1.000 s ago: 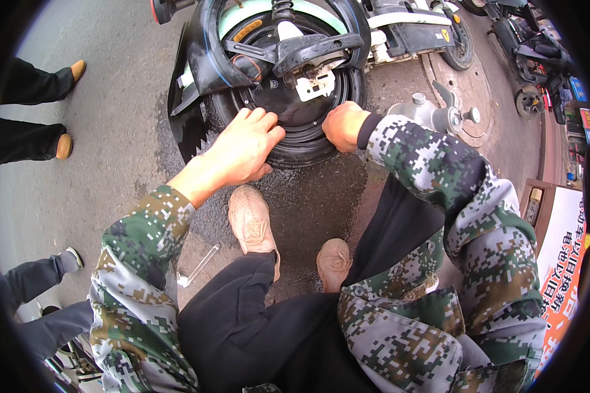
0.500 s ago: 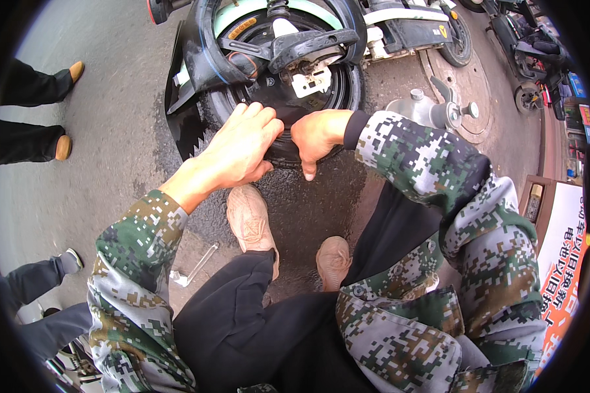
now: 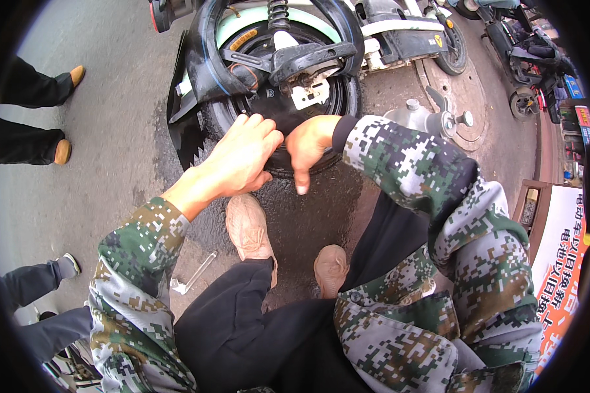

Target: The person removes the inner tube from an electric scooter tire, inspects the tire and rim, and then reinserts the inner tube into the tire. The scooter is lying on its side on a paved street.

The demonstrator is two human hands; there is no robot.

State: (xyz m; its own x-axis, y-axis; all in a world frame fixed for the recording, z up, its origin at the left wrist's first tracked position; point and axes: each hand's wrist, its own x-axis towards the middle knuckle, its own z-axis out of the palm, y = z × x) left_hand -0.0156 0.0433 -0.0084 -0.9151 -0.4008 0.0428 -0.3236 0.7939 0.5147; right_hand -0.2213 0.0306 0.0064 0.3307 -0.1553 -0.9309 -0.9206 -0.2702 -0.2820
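Observation:
A black wheel (image 3: 269,105) with a tire (image 3: 349,98) lies under the scooter's spring shock (image 3: 277,18) and white bracket (image 3: 310,95). A loose black inner tube (image 3: 210,46) with a blue line drapes around it. My left hand (image 3: 242,156) grips the tire's near side, fingers curled over the edge and partly hidden. Just to its right, my right hand (image 3: 308,145) is curled on the same tire, thumb pointing down over the near edge. A silver metal object (image 3: 432,121) with knobs lies to the right of the wheel.
The scooter body (image 3: 396,40) extends behind. A wrench-like tool (image 3: 196,272) lies left of my foot (image 3: 249,229) on the wet pavement. Other people's legs (image 3: 36,147) stand at left. Parked scooters (image 3: 514,52) and a signboard (image 3: 557,255) are at right.
My right hand has shifted left along the tire toward my left hand, its thumb now pointing down. My left hand stays on the tire, slightly lower in the picture.

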